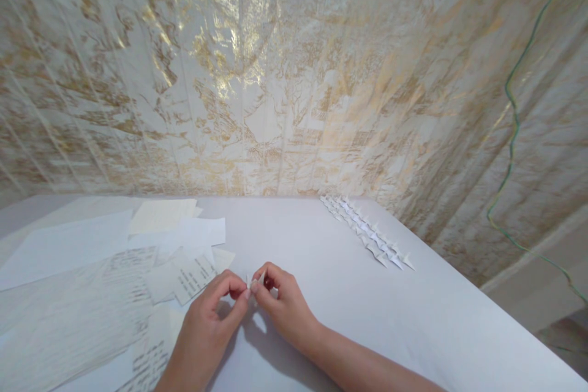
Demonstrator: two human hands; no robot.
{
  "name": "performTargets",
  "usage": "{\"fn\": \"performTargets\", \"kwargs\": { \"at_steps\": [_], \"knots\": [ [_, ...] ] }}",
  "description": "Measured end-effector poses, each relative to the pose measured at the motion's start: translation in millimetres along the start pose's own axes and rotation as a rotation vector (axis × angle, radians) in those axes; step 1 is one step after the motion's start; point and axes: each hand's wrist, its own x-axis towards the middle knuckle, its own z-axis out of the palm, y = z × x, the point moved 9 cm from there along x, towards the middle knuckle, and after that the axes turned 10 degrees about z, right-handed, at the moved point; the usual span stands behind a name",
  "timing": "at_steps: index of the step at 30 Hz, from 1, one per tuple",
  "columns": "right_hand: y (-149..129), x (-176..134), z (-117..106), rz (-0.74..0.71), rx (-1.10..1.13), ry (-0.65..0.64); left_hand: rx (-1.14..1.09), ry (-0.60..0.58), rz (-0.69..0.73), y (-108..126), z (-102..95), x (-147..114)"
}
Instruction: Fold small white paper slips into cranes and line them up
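Between my two hands is a small folded piece of white paper [248,282], held just above the table and mostly covered by fingers. My left hand [215,306] pinches its left side between thumb and index finger. On the other side, my right hand [280,297] has thumb and fingers closed on the same folded paper, and a pointed white tip shows by its fingers. The fingertips of both hands nearly touch. The exact shape of the paper cannot be made out.
Rows of small folded paper figures [367,233] stand at the table's back right. Loose paper sheets [82,294], some with writing, overlap across the left side. The white table [441,331] meets a gold-patterned wall covering [285,104]. A green-yellow wire [512,128] hangs at right.
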Motion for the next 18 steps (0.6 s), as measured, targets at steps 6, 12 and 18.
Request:
{"fn": "performTargets", "kwargs": {
  "at_steps": [6, 12, 18],
  "knots": [
    [18, 7, 1, 0.133, 0.312, -0.05, 0.03, 0.014, 0.017, -1, -1.5, -2],
    [19, 7, 3, 0.157, 0.418, -0.074, 0.046, 0.014, 0.011, 0, -2.5, -3],
    [23, 6, 6, 0.15, 0.367, -0.077, 0.048, 0.057, 0.031, -1, -7.0, -4]
  ]
}}
